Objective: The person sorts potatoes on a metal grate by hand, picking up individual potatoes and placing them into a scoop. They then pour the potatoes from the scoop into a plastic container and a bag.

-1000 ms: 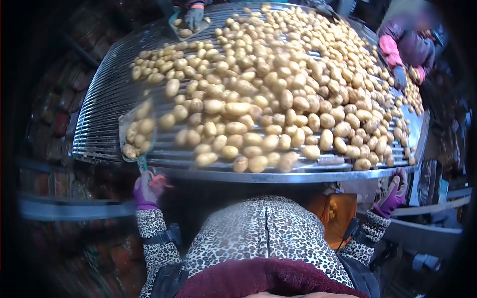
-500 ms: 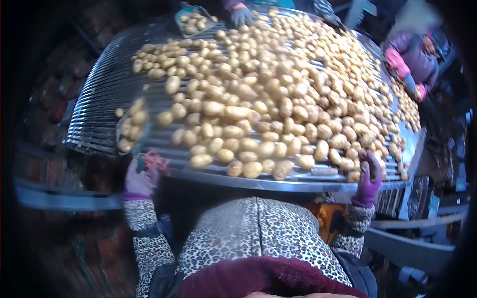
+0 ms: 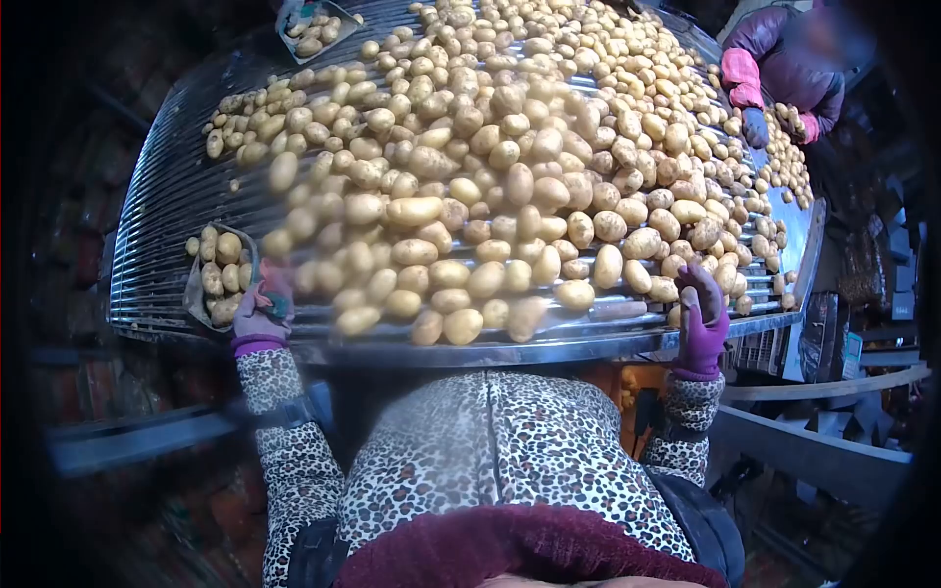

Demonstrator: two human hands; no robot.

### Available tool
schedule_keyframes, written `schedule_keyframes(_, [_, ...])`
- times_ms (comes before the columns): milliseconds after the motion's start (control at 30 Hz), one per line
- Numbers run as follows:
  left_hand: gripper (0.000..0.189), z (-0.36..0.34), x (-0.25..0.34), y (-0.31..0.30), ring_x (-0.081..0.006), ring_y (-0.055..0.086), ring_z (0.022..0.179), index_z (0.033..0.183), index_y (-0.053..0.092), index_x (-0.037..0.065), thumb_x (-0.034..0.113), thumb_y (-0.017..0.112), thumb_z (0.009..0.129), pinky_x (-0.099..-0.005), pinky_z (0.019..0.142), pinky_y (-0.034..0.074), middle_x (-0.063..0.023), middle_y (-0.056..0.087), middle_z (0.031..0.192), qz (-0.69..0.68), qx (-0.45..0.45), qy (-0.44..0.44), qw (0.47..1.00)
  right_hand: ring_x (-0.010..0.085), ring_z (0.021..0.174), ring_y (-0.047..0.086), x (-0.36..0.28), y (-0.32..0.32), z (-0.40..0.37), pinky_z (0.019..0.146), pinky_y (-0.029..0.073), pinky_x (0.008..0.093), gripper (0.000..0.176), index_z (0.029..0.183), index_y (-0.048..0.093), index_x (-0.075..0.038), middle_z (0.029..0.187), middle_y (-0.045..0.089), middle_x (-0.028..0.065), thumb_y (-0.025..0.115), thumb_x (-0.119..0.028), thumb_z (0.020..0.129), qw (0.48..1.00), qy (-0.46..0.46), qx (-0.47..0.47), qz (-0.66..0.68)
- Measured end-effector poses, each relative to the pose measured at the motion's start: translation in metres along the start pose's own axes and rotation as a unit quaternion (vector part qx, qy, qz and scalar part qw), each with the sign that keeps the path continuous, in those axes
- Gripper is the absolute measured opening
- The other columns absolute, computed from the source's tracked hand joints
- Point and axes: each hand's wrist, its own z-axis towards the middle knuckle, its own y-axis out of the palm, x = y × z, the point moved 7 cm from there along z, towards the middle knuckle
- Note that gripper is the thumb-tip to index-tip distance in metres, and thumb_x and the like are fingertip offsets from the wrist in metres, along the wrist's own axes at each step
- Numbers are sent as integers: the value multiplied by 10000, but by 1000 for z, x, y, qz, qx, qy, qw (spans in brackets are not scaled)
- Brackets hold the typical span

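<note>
Closed around the handle end of a scoop (image 3: 192,297) is my left hand (image 3: 261,318), in a light glove with a purple cuff. Pinkish-red material shows at its fingers. Several potatoes lie in the scoop, which is on the left front of the slatted metal table (image 3: 157,211). My right hand (image 3: 702,328), in a purple glove with dark fingertips, is at the front right edge. Its fingers are bent, with a gap between thumb and fingers, and nothing shows in them. Loose potatoes (image 3: 470,274) spread from beside the scoop to just beyond my right hand.
A metal rim (image 3: 490,355) runs along the table's front. Another scoop (image 3: 345,29) with potatoes is at the far left. On the right a co-worker (image 3: 799,83) reaches a gloved hand (image 3: 755,127) to the potatoes. Rails (image 3: 814,441) stand at the lower right.
The view has shifted, so most of the table appears farther left. The scoop's load now shows more sharply beside my left hand. A gloved hand at the far edge has left the view.
</note>
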Motion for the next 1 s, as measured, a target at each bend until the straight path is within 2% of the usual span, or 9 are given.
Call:
schedule_keyframes(100, [365, 15, 3, -18, -279, 633, 946, 1195, 567, 55, 266, 526, 901, -440, 786, 547, -127, 630, 1111, 25, 47, 33, 998, 194, 1071, 583, 2, 9, 3, 943, 446, 316, 343, 1230, 552, 14, 1133, 620, 126, 550, -66, 896, 1000, -2, -20, 0])
schedule_keyframes(200, [238, 4, -5, 7, -124, 629, 654, 1054, 612, 109, 276, 503, 924, -341, 571, 559, -22, 665, 907, 122, -173, -8, 977, 194, 1072, 584, 4, 20, 6, 945, 445, 313, 329, 1212, 561, 19, 1148, 608, 107, 562, -60, 892, 998, -29, -53, -28])
schedule_keyframes(300, [248, 19, 2, -12, -128, 563, 632, 1074, 586, 91, 263, 492, 922, -282, 530, 507, -57, 639, 963, 46, -105, -12, 993, 186, 1068, 590, 2, 33, 10, 926, 460, 298, 331, 1210, 561, 15, 1146, 608, 105, 574, -31, 883, 997, -23, -73, 7])
schedule_keyframes(367, [235, 22, -6, -6, -117, 587, 713, 1092, 557, 60, 207, 504, 917, -252, 586, 511, -86, 575, 1144, -5, -255, -124, 959, 184, 1072, 594, 6, 35, 16, 931, 464, 300, 337, 1209, 561, 15, 1137, 615, 110, 578, -16, 874, 996, -23, -77, 30])
schedule_keyframes(433, [153, 56, 26, -36, -135, 598, 782, 1009, 543, 46, 114, 450, 907, -248, 676, 504, -113, 614, 1008, 575, -185, 294, 741, 185, 1065, 602, 3, 36, 20, 923, 478, 300, 339, 1208, 559, 15, 1131, 622, 122, 580, -23, 872, 996, -44, -81, 12])
schedule_keyframes(567, [230, 40, -10, -21, -112, 567, 755, 1121, 519, 1, 89, 435, 926, -216, 666, 468, -93, 617, 1011, 282, -207, 133, 927, 183, 1053, 606, -5, 32, 22, 916, 480, 297, 340, 1203, 557, 22, 1128, 623, 123, 585, -17, 866, 995, -67, -77, -8])
schedule_keyframes(633, [306, -5, -13, 4, -77, 534, 645, 1223, 499, -12, 106, 419, 952, -182, 567, 445, -71, 619, 1003, 667, -167, 339, 642, 184, 1046, 607, -1, 31, 20, 911, 481, 297, 339, 1201, 556, 24, 1121, 623, 120, 587, -17, 866, 996, -43, -82, 6])
schedule_keyframes(733, [301, -18, -40, 4, -122, 553, 657, 1158, 517, -13, 191, 441, 951, -242, 559, 460, -86, 613, 985, 315, -202, 65, 925, 182, 1029, 612, 1, 29, 17, 902, 484, 294, 332, 1198, 560, 16, 1098, 625, 114, 584, -16, 869, 996, -36, -85, -5])
schedule_keyframes(1000, [403, -65, -95, 9, -220, 529, 549, 980, 559, 61, 440, 429, 937, -366, 418, 410, -117, 582, 791, 242, -196, -119, 943, 162, 988, 623, -4, 26, 15, 873, 488, 284, 309, 1158, 594, 4, 1069, 634, 88, 623, -37, 853, 997, -21, -73, -27])
